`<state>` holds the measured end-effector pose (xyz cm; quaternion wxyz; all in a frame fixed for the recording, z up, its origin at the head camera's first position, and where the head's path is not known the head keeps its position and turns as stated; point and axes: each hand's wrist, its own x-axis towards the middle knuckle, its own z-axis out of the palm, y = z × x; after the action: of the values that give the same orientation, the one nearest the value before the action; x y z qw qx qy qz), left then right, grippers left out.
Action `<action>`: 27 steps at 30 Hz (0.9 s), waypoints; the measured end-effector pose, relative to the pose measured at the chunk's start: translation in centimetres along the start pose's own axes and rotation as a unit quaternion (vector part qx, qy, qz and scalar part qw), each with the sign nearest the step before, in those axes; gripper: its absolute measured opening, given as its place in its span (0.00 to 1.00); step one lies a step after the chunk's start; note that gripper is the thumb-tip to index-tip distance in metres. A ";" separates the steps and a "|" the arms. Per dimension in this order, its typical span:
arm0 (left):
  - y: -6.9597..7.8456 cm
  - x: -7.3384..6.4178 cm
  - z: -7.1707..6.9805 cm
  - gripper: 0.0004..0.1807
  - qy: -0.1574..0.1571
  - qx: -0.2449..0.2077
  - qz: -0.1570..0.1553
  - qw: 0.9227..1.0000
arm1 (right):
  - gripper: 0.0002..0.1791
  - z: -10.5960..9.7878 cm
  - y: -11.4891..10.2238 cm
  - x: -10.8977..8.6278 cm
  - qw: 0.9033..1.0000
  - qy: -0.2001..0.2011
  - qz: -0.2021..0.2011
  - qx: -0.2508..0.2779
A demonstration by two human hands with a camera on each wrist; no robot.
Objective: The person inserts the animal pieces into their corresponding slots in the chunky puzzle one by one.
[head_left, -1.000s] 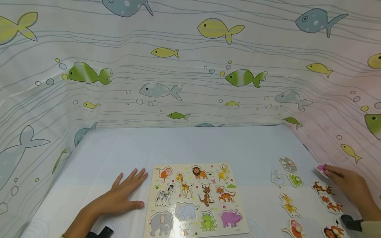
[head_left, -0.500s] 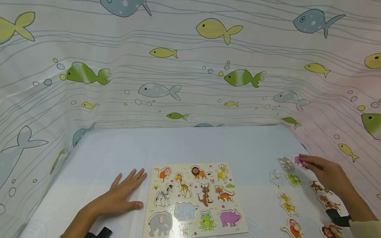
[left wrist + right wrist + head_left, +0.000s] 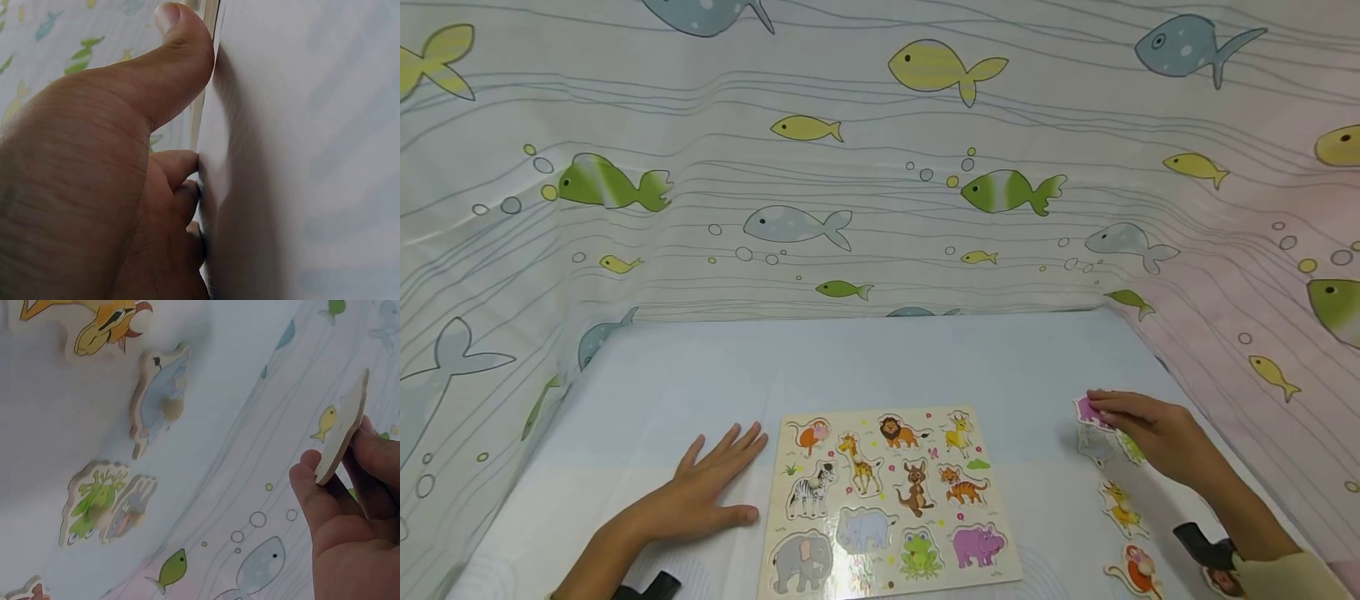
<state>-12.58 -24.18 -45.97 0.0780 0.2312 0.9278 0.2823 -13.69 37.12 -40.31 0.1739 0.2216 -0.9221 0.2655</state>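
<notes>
My right hand (image 3: 1157, 433) pinches a purple wooden puzzle piece (image 3: 1088, 412) above the table's right side. In the right wrist view the same piece (image 3: 345, 431) is tilted, its pale back and edge showing between thumb and fingers. A light blue piece (image 3: 1096, 446) and a partly covered green frog piece (image 3: 1130, 448) lie just below that hand. My left hand (image 3: 703, 492) rests on the table with fingers spread, left of the animal puzzle board (image 3: 891, 502). The left wrist view shows the left thumb (image 3: 181, 62) and fingertips against the white surface.
A yellow horned-animal piece (image 3: 1122, 508) and a monkey piece (image 3: 1138, 571) lie nearer the front right. A lion piece (image 3: 1223, 581) is partly under the right wrist strap. The grey elephant piece (image 3: 128, 512) overlaps the frog piece. Fish-print cloth (image 3: 805, 175) encloses the table.
My right hand has carried the purple piece leftward from the table's right edge, passing over the grey elephant piece. My left hand and the board have stayed in place.
</notes>
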 end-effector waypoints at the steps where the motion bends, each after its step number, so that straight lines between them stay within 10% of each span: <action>1: 0.0 0.0 0.0 0.53 0.000 0.000 0.000 1.000 | 0.19 0.1 -0.2 0.1 1.000 -0.001 -0.002 0.001; 27: -0.1 0.0 0.1 0.52 0.003 -0.003 0.003 1.000 | 0.20 3.7 -4.2 0.2 0.989 -0.060 -0.042 0.130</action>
<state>-12.55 -24.21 -46.07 0.0750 0.2332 0.9265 0.2856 -12.52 31.77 -41.39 0.0986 0.2969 -0.8782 0.3618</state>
